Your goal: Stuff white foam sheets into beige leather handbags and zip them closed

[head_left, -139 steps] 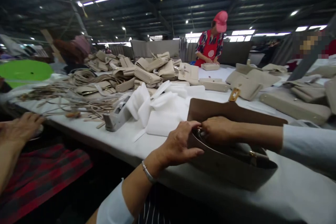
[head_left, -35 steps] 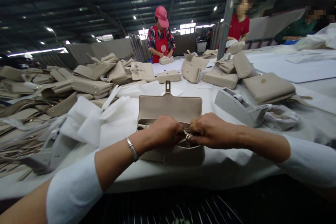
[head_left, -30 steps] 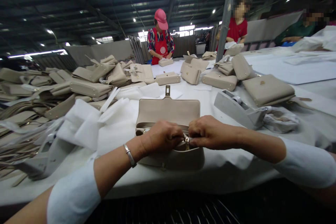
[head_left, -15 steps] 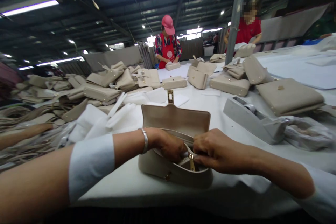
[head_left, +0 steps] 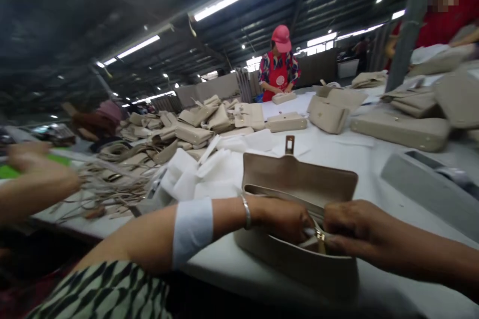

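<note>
A beige handbag point(head_left: 295, 264) stands on the white table with its flap point(head_left: 299, 174) raised and a metal clasp plate point(head_left: 289, 144) at the flap's tip. My left hand point(head_left: 288, 219), with a silver bracelet at the wrist, reaches into the bag's mouth. Its fingers are closed beside a gold zip pull point(head_left: 320, 241), and what they hold is hidden. My right hand point(head_left: 355, 229) is closed on the right end of the bag's opening, pinching the edge by the zip. The lining is mostly covered by my hands.
White foam sheets point(head_left: 217, 169) lie left of the bag, before heaped beige bags point(head_left: 194, 132) and straps point(head_left: 116, 174). A grey tape dispenser point(head_left: 430, 194) stands to the right. Another person's arm point(head_left: 37, 184) is at the left. A person in a pink cap point(head_left: 279, 67) works across the table.
The view has swung left and tilted, so the bag appears farther right. Both hands stay at the bag's opening. The neighbouring person's arm at the left now appears raised.
</note>
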A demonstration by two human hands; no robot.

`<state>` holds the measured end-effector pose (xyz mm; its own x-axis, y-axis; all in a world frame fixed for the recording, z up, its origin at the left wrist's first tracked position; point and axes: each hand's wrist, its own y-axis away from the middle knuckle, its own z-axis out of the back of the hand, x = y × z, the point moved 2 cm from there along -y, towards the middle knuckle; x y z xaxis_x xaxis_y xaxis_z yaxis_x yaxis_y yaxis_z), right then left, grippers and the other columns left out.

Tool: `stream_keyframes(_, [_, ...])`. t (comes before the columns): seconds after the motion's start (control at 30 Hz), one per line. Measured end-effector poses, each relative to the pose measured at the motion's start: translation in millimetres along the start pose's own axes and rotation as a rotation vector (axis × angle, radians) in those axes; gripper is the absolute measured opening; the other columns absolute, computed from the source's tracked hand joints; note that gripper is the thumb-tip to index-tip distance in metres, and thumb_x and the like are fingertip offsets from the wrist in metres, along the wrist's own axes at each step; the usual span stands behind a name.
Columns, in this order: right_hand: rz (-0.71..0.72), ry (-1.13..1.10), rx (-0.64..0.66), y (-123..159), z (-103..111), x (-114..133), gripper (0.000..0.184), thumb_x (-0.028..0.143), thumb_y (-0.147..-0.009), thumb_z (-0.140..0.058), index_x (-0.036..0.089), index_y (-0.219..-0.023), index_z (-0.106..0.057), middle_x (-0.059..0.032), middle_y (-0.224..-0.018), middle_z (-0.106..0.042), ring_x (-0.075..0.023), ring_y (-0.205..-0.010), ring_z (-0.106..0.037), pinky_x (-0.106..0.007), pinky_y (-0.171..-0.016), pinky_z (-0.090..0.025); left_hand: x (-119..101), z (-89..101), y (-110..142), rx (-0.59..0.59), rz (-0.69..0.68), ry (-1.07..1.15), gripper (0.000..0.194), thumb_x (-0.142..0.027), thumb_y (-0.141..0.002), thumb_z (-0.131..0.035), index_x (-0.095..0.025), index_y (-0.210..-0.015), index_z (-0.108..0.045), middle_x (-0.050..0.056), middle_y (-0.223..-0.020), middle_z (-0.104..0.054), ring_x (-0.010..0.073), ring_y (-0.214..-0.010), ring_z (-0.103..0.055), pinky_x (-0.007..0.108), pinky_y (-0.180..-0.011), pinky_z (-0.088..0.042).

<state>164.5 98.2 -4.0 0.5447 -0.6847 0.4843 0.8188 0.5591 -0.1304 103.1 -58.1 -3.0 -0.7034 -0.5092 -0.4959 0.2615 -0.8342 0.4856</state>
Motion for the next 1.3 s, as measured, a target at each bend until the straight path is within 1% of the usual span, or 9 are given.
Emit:
stream_keyframes(0.13, [-0.029,0.030,0.072,3,10,13,0.016,0.029,-0.086,-0.053,0.018,-0.080,-0.062,-0.0017,-0.076,-0.061,-0.0124,-0.068,-0.053,-0.022,-0.062,-0.037,-7,25.5,23,-0.204,0.130,-0.396,0.012,-0.031,-0.069,-0.063,-0.019,-0.069,-0.065,-0.003,-0.050,-0.047,0.0096,-0.045,-0.035,0.023,-0.046,-0.027])
stream_keyframes(0.33, [-0.005,0.012,0.026,13,9,18,0.017,0.030,-0.086,-0.052,0.016,-0.081,-0.062,-0.0016,-0.075,-0.060,-0.0116,-0.068,-0.052,-0.022,-0.064,-0.037,3,33.0,53,-0.210,0.075,-0.261,0.015,-0.030,-0.079,-0.058,-0.020,-0.078,-0.068,-0.003,-0.061,-0.059,0.0087,-0.053,-0.046,0.019,-0.049,-0.029])
stream_keyframes(0.47, [-0.062,0.010,-0.061,16,7,15,0.018,0.029,-0.085,-0.053,0.015,-0.079,-0.063,-0.0022,-0.073,-0.060,-0.0117,-0.066,-0.051,-0.022,-0.063,-0.037,10,24.0,47,-0.322,0.151,-0.386,0.017,-0.030,-0.079,-0.058,-0.019,-0.069,-0.066,-0.002,-0.055,-0.056,0.0095,-0.050,-0.044,0.020,-0.049,-0.028])
stream_keyframes(0.63, [-0.113,-0.125,-0.118,21,6,8,0.017,0.029,-0.081,-0.058,0.014,-0.075,-0.065,-0.0014,-0.070,-0.059,-0.0115,-0.066,-0.051,-0.021,-0.061,-0.036,14,23.3,45,-0.390,0.043,-0.369,0.026,-0.037,-0.086,-0.052,-0.019,-0.075,-0.067,-0.002,-0.060,-0.057,0.0096,-0.053,-0.047,0.020,-0.052,-0.033])
stream_keyframes(0.77, [-0.157,-0.288,-0.138,27,5,2,0.020,0.031,-0.080,-0.059,0.013,-0.074,-0.063,-0.0001,-0.068,-0.057,-0.0107,-0.064,-0.051,-0.020,-0.059,-0.036,-1,22.4,57,-0.717,-0.082,-0.418,0.018,-0.031,-0.083,-0.057,-0.021,-0.095,-0.066,0.003,-0.088,-0.065,0.0153,-0.081,-0.057,0.023,-0.071,-0.041])
stream_keyframes(0.8, [-0.158,-0.310,-0.139,27,4,3,0.020,0.031,-0.080,-0.060,0.012,-0.074,-0.063,0.0001,-0.067,-0.057,-0.0106,-0.064,-0.051,-0.020,-0.058,-0.037,-7,19.4,58,-0.736,-0.093,-0.432,0.016,-0.031,-0.081,-0.060,-0.021,-0.093,-0.066,0.003,-0.089,-0.064,0.0156,-0.082,-0.057,0.023,-0.071,-0.041])
stream_keyframes(0.97, [-0.160,-0.276,-0.159,23,1,10,0.020,0.031,-0.079,-0.061,0.012,-0.072,-0.064,-0.0001,-0.066,-0.056,-0.0111,-0.065,-0.050,-0.021,-0.059,-0.036,-26,-0.8,45,-0.434,-0.065,-0.424,0.009,-0.029,-0.075,-0.066,-0.022,-0.080,-0.067,-0.001,-0.074,-0.065,0.0135,-0.067,-0.059,0.021,-0.059,-0.038])
stream_keyframes(1.17, [-0.176,-0.283,-0.169,23,-2,13,0.020,0.031,-0.078,-0.061,0.012,-0.072,-0.063,-0.0006,-0.067,-0.057,-0.0116,-0.065,-0.051,-0.022,-0.058,-0.037,-31,-7.7,42,-0.479,-0.093,-0.601,0.013,-0.025,-0.086,-0.050,-0.019,-0.079,-0.060,0.002,-0.075,-0.064,0.0161,-0.065,-0.059,0.025,-0.057,-0.037])
stream_keyframes(1.3, [-0.213,-0.360,-0.188,22,-6,10,0.020,0.031,-0.076,-0.061,0.012,-0.070,-0.063,-0.0006,-0.064,-0.055,-0.0113,-0.062,-0.049,-0.022,-0.056,-0.036,-27,-10.6,45,-0.544,-0.115,-0.589,0.006,-0.024,-0.084,-0.053,-0.018,-0.085,-0.053,0.000,-0.078,-0.062,0.0156,-0.065,-0.057,0.024,-0.054,-0.036])
